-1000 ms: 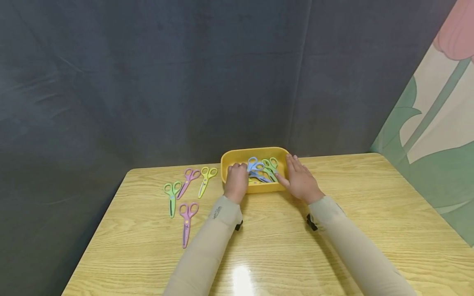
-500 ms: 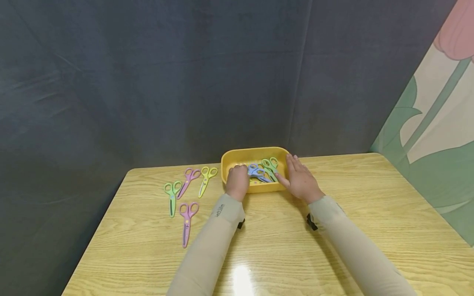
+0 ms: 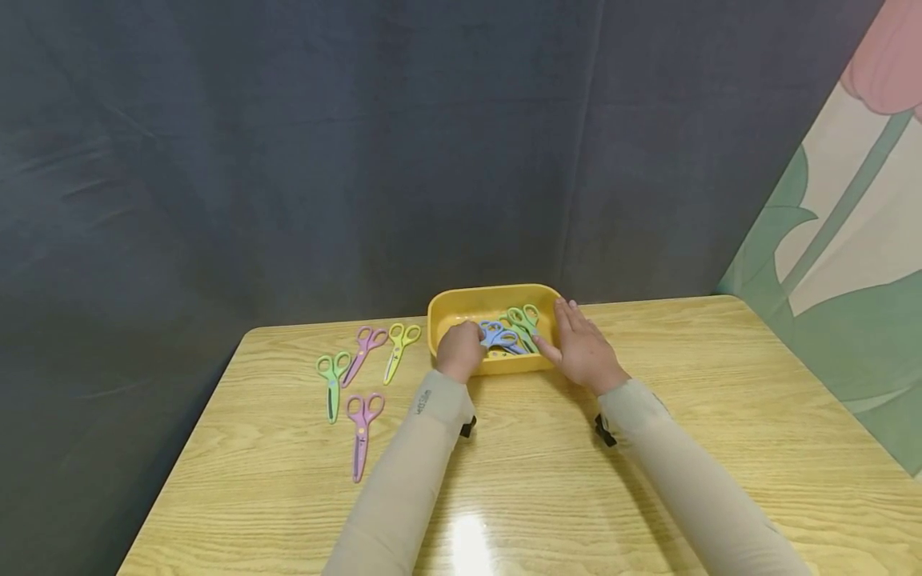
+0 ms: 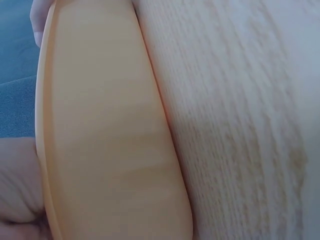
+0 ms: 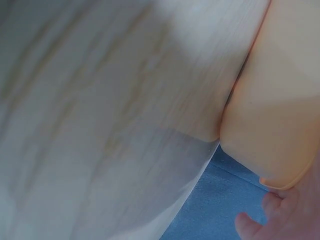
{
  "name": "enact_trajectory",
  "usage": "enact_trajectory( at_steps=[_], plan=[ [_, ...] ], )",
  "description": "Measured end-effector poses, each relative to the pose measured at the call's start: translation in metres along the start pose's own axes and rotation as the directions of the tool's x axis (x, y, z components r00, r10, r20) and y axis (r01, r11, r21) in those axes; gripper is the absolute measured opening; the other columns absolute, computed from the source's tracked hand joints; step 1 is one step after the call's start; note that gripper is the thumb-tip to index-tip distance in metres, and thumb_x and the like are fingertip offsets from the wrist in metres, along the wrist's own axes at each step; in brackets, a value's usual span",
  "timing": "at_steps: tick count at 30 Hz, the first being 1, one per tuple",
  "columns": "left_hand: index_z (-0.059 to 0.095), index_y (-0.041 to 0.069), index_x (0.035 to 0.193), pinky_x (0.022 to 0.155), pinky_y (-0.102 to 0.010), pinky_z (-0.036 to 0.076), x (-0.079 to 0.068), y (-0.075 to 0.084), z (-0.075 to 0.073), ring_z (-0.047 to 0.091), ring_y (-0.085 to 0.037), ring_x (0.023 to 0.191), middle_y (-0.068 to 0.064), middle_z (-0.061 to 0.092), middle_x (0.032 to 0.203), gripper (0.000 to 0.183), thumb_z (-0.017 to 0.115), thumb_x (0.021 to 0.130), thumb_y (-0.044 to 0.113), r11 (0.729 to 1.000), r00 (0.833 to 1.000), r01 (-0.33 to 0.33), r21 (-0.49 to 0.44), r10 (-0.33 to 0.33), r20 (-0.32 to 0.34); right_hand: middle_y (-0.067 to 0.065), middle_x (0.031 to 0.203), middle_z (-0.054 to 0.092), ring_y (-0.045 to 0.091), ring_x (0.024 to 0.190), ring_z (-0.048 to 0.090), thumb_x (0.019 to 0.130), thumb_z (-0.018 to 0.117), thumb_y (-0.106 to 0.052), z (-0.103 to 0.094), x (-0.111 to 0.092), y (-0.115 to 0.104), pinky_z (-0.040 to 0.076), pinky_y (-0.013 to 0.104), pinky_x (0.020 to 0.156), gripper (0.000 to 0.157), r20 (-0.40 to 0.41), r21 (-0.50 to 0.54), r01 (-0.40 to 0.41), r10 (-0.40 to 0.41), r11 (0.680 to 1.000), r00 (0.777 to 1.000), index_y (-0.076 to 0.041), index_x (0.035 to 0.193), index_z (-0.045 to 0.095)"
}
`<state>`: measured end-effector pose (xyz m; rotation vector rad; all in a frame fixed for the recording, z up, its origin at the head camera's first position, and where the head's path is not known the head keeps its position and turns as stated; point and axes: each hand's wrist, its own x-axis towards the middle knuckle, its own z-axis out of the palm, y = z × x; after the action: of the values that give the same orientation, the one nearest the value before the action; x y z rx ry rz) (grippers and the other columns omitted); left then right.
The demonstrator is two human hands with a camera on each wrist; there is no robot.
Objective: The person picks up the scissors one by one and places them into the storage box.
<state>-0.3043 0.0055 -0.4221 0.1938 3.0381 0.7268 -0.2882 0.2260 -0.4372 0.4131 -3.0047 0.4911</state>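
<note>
A yellow plastic basket [image 3: 490, 298] stands at the table's back edge and holds several scissors. My left hand [image 3: 461, 349] reaches over its front rim, fingers curled at the handles of the blue scissors [image 3: 495, 333]. The fingertips are partly hidden, but they appear to pinch a handle. Beside them lie green scissors [image 3: 524, 318]. My right hand [image 3: 583, 349] rests on the basket's right end with straight fingers, the thumb at the front rim. In the left wrist view, the left hand [image 4: 19, 185] bends over the rim above the basket's outer wall [image 4: 110, 120].
Left of the basket lie yellow scissors [image 3: 397, 350], pink scissors [image 3: 366, 352], green scissors [image 3: 333, 386] and a second pink pair [image 3: 362, 430] on the wooden table [image 3: 547, 496]. A dark curtain [image 3: 360, 160] hangs behind the table.
The blue scissors have tipped down lower in the basket, and my left hand has shifted slightly and turned. The right hand stays on the basket's end. Scissors on the table have not moved.
</note>
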Motion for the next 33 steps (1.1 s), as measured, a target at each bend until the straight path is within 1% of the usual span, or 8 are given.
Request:
enact_trajectory(
  at_steps=[3,7,16,22,28,33],
  plan=[
    [0.075,0.008,0.114,0.093,-0.038,0.054,0.0008,-0.0001,-0.0005,0.07,-0.025,0.105,-0.008,0.074,0.113,0.021,0.075,0.093,0.012,1.0,1.0,0.005,-0.01,-0.005,0.024,0.028,0.165,0.014,0.042,0.153,0.009,0.106,0.04,-0.052,0.0004,0.0002,0.0005,0.012,0.057,0.122,0.085,-0.005,-0.002,0.001,-0.001,1.0,1.0,0.011,0.157,0.012],
    [0.075,0.007,0.112,0.093,-0.038,0.053,0.0011,0.0001,-0.0014,0.069,-0.025,0.103,-0.009,0.074,0.111,0.02,0.074,0.093,0.012,1.0,0.999,0.009,-0.019,-0.009,0.036,0.028,0.165,0.014,0.042,0.153,0.009,0.106,0.041,-0.051,0.0,0.0005,0.0003,0.013,0.057,0.122,0.085,-0.007,-0.002,0.0,0.0,1.0,1.0,0.012,0.157,0.012],
    [0.073,0.008,0.101,0.085,-0.037,0.053,0.0025,-0.0018,0.0001,0.067,-0.023,0.093,-0.006,0.073,0.101,0.014,0.078,0.089,0.01,1.0,0.999,0.017,-0.022,-0.016,0.038,0.028,0.165,0.011,0.042,0.153,0.008,0.107,0.039,-0.052,0.0016,0.0014,0.0001,0.01,0.056,0.122,0.086,0.003,-0.002,-0.005,0.005,1.0,1.0,0.011,0.157,0.01],
    [0.072,0.008,0.101,0.085,-0.037,0.053,0.002,0.0001,-0.0012,0.067,-0.023,0.092,-0.006,0.073,0.101,0.013,0.078,0.09,0.012,1.0,0.999,0.02,-0.02,-0.02,0.036,0.028,0.165,0.012,0.042,0.153,0.009,0.106,0.041,-0.05,0.0011,0.0016,0.0002,0.012,0.055,0.122,0.084,-0.01,-0.004,-0.004,0.004,1.0,1.0,0.011,0.157,0.012],
    [0.072,0.009,0.102,0.084,-0.036,0.053,0.002,0.001,-0.0011,0.066,-0.021,0.091,-0.005,0.072,0.1,0.01,0.074,0.093,0.012,1.0,0.999,0.028,-0.004,-0.028,0.035,0.028,0.165,0.012,0.043,0.153,0.009,0.106,0.04,-0.051,0.0003,0.0013,-0.0002,0.012,0.055,0.122,0.085,-0.005,-0.004,-0.005,0.005,1.0,1.0,0.011,0.157,0.011],
    [0.072,0.01,0.103,0.082,-0.036,0.054,0.0003,0.0012,0.0005,0.067,-0.02,0.091,-0.004,0.073,0.101,0.01,0.067,0.095,0.008,1.0,1.0,0.016,0.0,-0.016,0.003,0.028,0.165,0.012,0.043,0.153,0.01,0.106,0.039,-0.052,0.0008,0.0007,0.0002,0.012,0.056,0.122,0.086,-0.006,-0.011,-0.001,0.001,1.0,1.0,0.011,0.157,0.012]
  ],
)
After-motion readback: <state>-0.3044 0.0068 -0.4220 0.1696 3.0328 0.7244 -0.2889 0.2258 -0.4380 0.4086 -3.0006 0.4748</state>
